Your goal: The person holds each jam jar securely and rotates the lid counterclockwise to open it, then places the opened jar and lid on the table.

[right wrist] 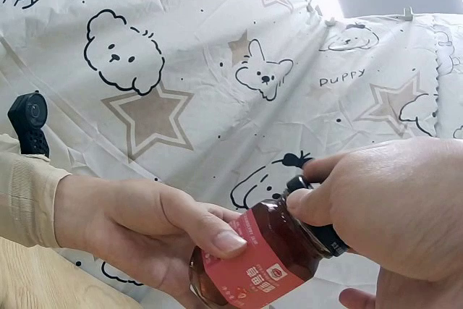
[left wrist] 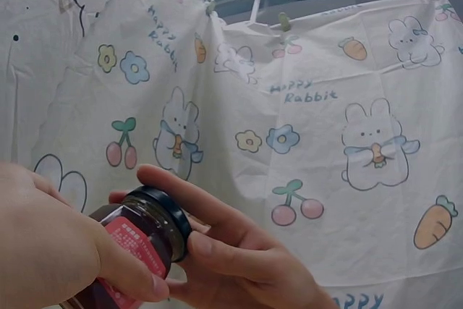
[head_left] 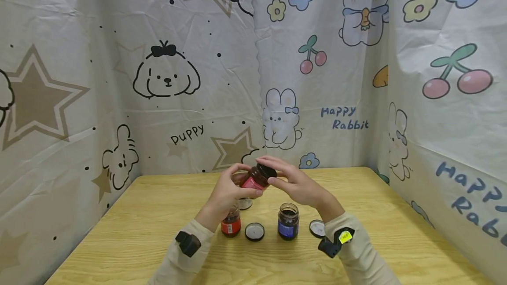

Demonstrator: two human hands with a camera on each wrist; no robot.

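A glass jar with a pink-red label [head_left: 253, 183] and dark contents is held tilted above the table. My left hand [head_left: 231, 184] grips its body, the thumb lying across the label [right wrist: 253, 265]. Around the black lid [left wrist: 155, 204] are the fingers and thumb of my right hand [head_left: 295, 181], which pinches it at the rim. The lid sits on the jar's mouth. Below the hands stand an uncapped jar with a red label [head_left: 231, 223] and an uncapped jar with a blue label [head_left: 288, 222].
Two lids lie with their pale insides up: one lid [head_left: 254, 232] between the standing jars, another lid [head_left: 317, 228] beside the right forearm. Behind the red-labelled jar, a round glass object [head_left: 244, 203] is partly hidden. Printed curtains [head_left: 222, 78] surround the wooden table [head_left: 138, 232].
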